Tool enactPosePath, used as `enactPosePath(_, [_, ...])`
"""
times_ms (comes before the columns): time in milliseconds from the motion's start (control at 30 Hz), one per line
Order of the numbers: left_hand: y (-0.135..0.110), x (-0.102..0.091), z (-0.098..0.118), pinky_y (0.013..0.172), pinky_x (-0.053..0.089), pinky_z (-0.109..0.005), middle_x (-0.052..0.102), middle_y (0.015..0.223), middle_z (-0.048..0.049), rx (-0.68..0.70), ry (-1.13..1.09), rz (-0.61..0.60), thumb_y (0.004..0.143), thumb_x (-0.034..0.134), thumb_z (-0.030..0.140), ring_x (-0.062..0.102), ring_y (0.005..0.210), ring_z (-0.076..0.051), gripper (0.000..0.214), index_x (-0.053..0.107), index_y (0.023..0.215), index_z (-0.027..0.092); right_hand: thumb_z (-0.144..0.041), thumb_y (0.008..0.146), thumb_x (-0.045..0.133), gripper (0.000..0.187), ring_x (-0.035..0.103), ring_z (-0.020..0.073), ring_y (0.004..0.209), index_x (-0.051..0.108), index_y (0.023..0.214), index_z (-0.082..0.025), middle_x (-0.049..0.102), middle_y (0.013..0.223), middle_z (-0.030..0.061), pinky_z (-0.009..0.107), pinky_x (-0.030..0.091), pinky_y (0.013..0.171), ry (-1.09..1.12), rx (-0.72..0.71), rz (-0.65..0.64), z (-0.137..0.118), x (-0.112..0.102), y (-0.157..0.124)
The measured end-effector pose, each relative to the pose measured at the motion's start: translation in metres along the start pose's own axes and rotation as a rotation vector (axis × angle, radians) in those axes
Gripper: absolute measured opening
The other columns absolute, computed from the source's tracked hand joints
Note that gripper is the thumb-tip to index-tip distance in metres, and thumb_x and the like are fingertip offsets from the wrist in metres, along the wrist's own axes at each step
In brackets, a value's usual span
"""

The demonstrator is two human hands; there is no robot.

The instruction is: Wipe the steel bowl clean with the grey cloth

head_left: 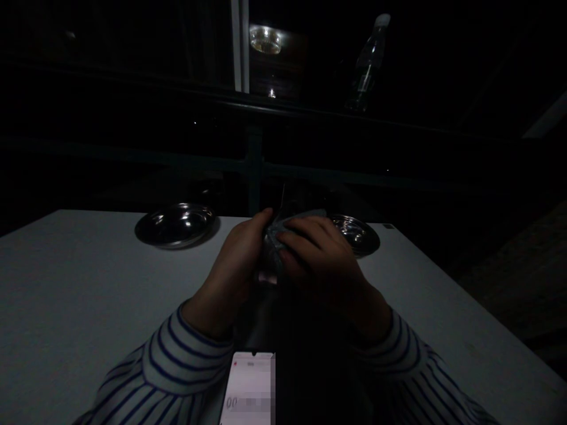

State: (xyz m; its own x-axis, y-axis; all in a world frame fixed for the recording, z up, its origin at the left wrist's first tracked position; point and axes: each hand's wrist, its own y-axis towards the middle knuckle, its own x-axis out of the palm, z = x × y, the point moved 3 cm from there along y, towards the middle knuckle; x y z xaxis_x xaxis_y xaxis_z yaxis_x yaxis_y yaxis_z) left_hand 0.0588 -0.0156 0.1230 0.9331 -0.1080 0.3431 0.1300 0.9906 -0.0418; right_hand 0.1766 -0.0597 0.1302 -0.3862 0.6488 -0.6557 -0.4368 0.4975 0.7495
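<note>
In the middle of the dim head view my two hands are close together above the white table. My left hand [239,251] is closed on a dark, shiny metal dish [267,277], held tilted; most of its outline is lost in shadow and behind the fingers. A crumpled grey cloth [274,229] is bunched under the curled fingers of my right hand [321,251], pressed against the dish. Beyond my left hand a steel dish [175,227] rests on the table, and another steel dish [354,233] stands behind my right hand, partly covered by it.
The white table [88,283] spreads to both sides, its far edge just past the dishes. A lit phone [248,383] lies close to me between my forearms. On a dark ledge behind stands a clear plastic bottle [370,62] with a white cap.
</note>
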Motion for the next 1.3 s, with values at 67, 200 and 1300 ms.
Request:
enactPosePath(67, [-0.003,0.001,0.003,0.046,0.037,-0.022,0.057,0.051,0.0029,0.019,0.097,0.046,0.07,0.06,0.039,0.052,0.049,-0.011,0.024,0.06,0.062,0.016,-0.024,0.084,0.05,0.025,0.051,0.0223,0.1,0.062,0.102,-0.013,0.06,0.106,0.0102,0.038,0.043,0.087,0.024,0.072,0.059,0.01,-0.002,-0.001])
enactPosePath(200, [-0.009,0.003,0.007,0.043,0.035,-0.022,0.056,0.05,0.0017,0.006,0.195,0.109,0.069,0.058,0.045,0.051,0.046,-0.011,0.031,0.058,0.057,0.017,-0.023,0.084,0.048,0.025,0.053,0.0211,0.097,0.06,0.105,-0.014,0.061,0.103,0.0102,0.038,0.044,0.085,0.041,0.181,0.121,0.022,-0.007,-0.004])
enactPosePath(1300, [-0.004,-0.011,0.019,0.039,0.034,-0.022,0.053,0.042,0.0018,0.143,0.36,0.191,0.067,0.055,0.054,0.049,0.041,-0.012,0.041,0.055,0.047,0.018,-0.02,0.084,0.046,0.024,0.053,0.0207,0.093,0.062,0.1,-0.009,0.06,0.098,0.0124,0.034,0.044,0.082,-0.02,0.189,0.183,0.014,-0.012,-0.005])
